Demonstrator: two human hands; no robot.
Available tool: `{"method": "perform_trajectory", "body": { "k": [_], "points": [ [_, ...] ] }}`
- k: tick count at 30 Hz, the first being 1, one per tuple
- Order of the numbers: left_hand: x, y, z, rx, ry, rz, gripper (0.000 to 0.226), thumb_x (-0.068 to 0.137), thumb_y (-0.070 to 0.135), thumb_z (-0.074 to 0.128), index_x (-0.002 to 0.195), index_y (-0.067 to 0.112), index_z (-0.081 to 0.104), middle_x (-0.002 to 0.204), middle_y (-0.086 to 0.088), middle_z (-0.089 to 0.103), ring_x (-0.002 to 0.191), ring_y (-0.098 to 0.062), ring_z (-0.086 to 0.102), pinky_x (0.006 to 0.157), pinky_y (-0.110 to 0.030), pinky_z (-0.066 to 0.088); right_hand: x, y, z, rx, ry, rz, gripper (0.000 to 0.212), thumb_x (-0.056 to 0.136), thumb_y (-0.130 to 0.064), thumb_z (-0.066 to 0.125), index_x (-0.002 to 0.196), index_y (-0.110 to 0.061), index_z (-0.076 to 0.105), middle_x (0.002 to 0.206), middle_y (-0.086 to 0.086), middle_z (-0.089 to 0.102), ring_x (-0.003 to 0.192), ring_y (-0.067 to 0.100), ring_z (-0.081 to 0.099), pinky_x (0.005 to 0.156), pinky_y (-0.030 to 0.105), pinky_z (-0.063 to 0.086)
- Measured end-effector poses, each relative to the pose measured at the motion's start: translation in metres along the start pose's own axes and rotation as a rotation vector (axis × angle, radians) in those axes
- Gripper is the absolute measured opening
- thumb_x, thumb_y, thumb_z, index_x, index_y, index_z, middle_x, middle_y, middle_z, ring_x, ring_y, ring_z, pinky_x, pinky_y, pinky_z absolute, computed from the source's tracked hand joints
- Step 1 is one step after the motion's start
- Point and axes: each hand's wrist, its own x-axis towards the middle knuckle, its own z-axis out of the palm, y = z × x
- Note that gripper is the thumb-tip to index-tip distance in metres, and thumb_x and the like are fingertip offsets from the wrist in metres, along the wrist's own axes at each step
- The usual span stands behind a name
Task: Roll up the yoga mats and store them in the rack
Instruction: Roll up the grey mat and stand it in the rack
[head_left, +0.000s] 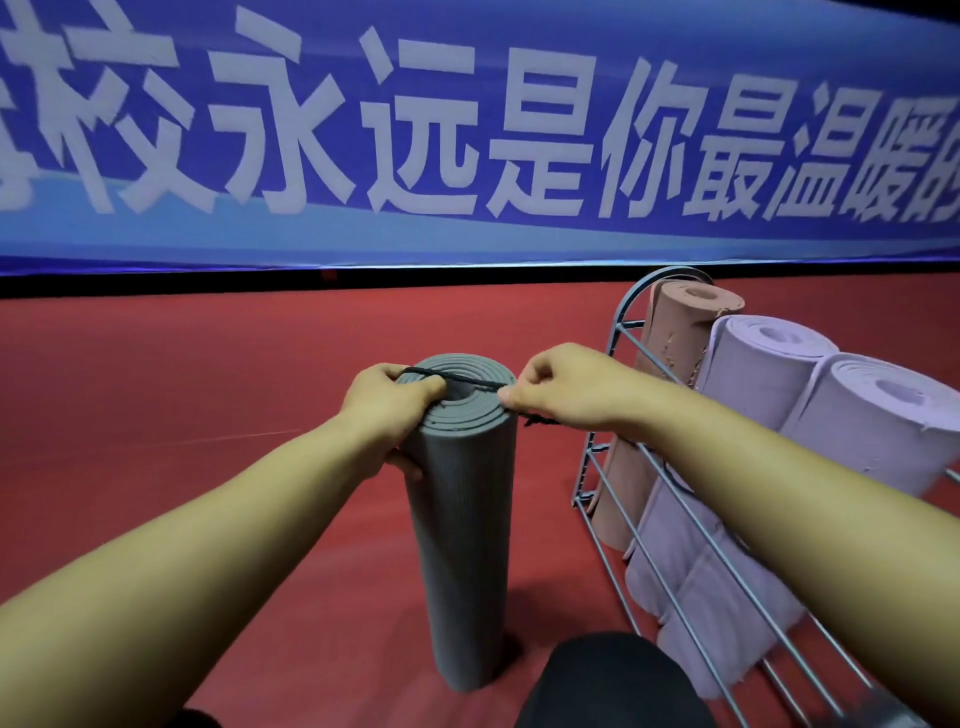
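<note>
Grey mat (460, 545): rolled, upright on floor (208, 389), beside rack (670, 525). Left hand (387, 402) grips top; right hand (563, 387) pinches black cord (467, 381). Keep cord taut, roll tight.

Red floor (182, 364), blue banner (467, 130) behind
</note>
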Motion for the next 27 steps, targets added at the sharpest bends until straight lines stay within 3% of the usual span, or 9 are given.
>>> {"method": "perform_trajectory", "body": {
  "k": [4,6,8,10,13,16,19,22,27],
  "points": [
    [0.01,0.005,0.01,0.015,0.0,-0.012,0.015,0.087,0.023,0.063,0.097,0.013,0.068,0.091,-0.012,0.07,0.064,-0.032,0.066,0.041,-0.045,0.055,-0.018,-0.012,0.045,-0.02,0.049,-0.153,0.033,0.079,-0.045,0.077,0.087,-0.023,0.054,0.065,-0.014,0.052,0.061,0.003,0.046,0.061,0.028,0.034],
    [0.011,0.008,0.017,-0.001,-0.033,-0.024,0.018,0.094,0.03,0.058,0.097,0.014,0.066,0.095,-0.014,0.068,0.07,-0.034,0.066,0.043,-0.046,0.055,-0.018,-0.006,0.064,-0.084,0.217,-0.214,0.039,0.078,-0.042,0.078,0.093,-0.026,0.045,0.068,-0.019,0.044,0.072,0.012,0.044,0.067,0.029,0.032],
    [0.014,0.007,0.02,-0.048,-0.054,-0.056,0.037,0.101,0.049,0.043,0.094,0.017,0.061,0.094,-0.011,0.063,0.074,-0.032,0.063,0.046,-0.044,0.057,-0.013,0.009,0.074,-0.128,0.408,-0.277,0.034,0.08,-0.037,0.076,0.094,-0.028,0.047,0.069,-0.022,0.039,0.083,0.017,0.044,0.07,0.031,0.036],
    [0.02,-0.002,0.021,-0.032,0.018,-0.045,0.05,0.099,0.061,0.031,0.096,0.021,0.06,0.096,-0.008,0.061,0.08,-0.031,0.062,0.06,-0.046,0.059,-0.007,0.026,0.079,-0.122,0.508,-0.317,0.03,0.08,-0.035,0.078,0.093,-0.025,0.053,0.067,-0.023,0.037,0.083,0.016,0.044,0.067,0.034,0.043],
    [0.031,-0.026,0.022,0.124,0.364,0.324,0.032,0.102,0.046,0.039,0.091,0.033,0.066,0.116,0.001,0.063,0.107,-0.022,0.06,0.095,-0.037,0.048,-0.001,0.046,0.083,-0.163,0.616,-0.353,0.032,0.078,-0.043,0.078,0.091,-0.027,0.054,0.062,-0.021,0.033,0.077,0.015,0.048,0.057,0.035,0.047],
    [0.027,-0.042,0.027,-0.15,0.441,0.701,0.026,0.1,0.022,0.052,0.081,0.036,0.061,0.097,0.01,0.066,0.091,-0.002,0.059,0.081,-0.02,0.045,-0.001,0.06,0.082,-0.251,0.743,-0.352,0.036,0.076,-0.056,0.071,0.085,-0.026,0.053,0.063,-0.019,0.035,0.073,0.017,0.053,0.046,0.031,0.042],
    [0.027,-0.062,0.026,-0.234,0.289,0.714,0.016,0.092,0.037,0.059,0.079,0.03,0.064,0.073,0.011,0.062,0.07,-0.005,0.052,0.066,-0.02,0.043,-0.001,0.075,0.077,-0.331,0.81,-0.349,0.043,0.077,-0.066,0.06,0.077,-0.023,0.055,0.062,-0.013,0.048,0.069,0.019,0.054,0.045,0.027,0.038],
    [0.037,-0.091,0.011,0.032,0.233,0.77,0.025,0.084,0.043,0.061,0.073,0.021,0.067,0.065,0.004,0.054,0.063,-0.011,0.046,0.06,-0.031,0.039,0.002,0.095,0.079,-0.445,0.824,-0.379,0.05,0.082,-0.067,0.052,0.068,-0.02,0.058,0.06,-0.006,0.053,0.065,0.022,0.054,0.048,0.026,0.036],
    [0.047,-0.117,-0.02,0.7,0.193,1.031,0.021,0.075,0.045,0.06,0.076,0.025,0.068,0.069,0.013,0.057,0.066,-0.015,0.045,0.05,-0.024,0.037,0.009,0.141,0.104,-0.484,0.597,-0.514,0.047,0.09,-0.059,0.047,0.067,-0.019,0.06,0.061,-0.002,0.055,0.065,0.027,0.057,0.055,0.032,0.044]
  ]
}}
